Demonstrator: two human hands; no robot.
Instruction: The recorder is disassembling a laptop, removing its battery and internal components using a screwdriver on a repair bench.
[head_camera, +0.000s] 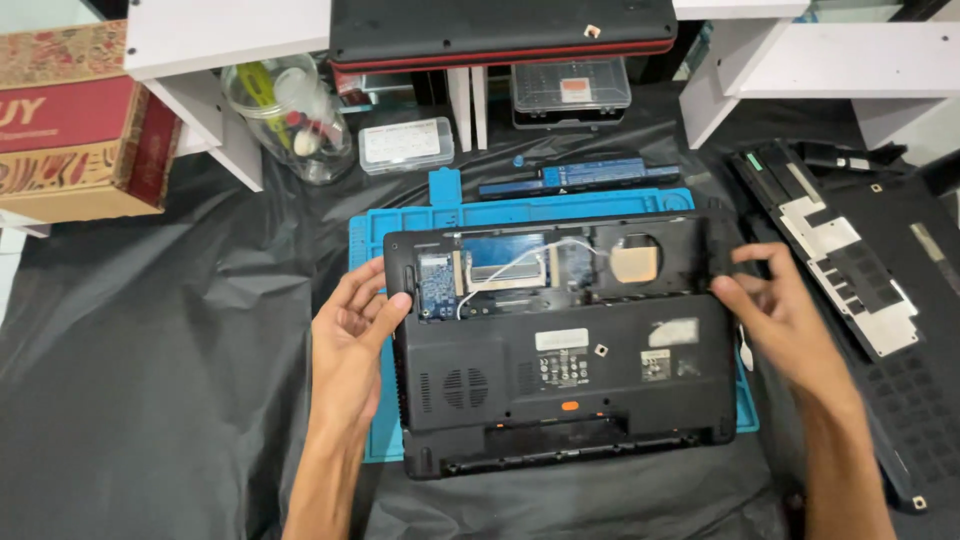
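A black laptop lies upside down on a blue work mat, its upper bay uncovered so a small blue circuit card, a white wire and a copper disc show. My left hand grips the laptop's left edge, thumb on the underside. At the right edge, my right hand pinches the case with its fingertips. A long black laptop battery rests just beyond the mat.
A removed black cover panel with silver shielding lies to the right. Behind are a clear jar of tools, two clear plastic parts boxes, another closed laptop on white stands, and a cardboard box at left. Black sheeting covers the table.
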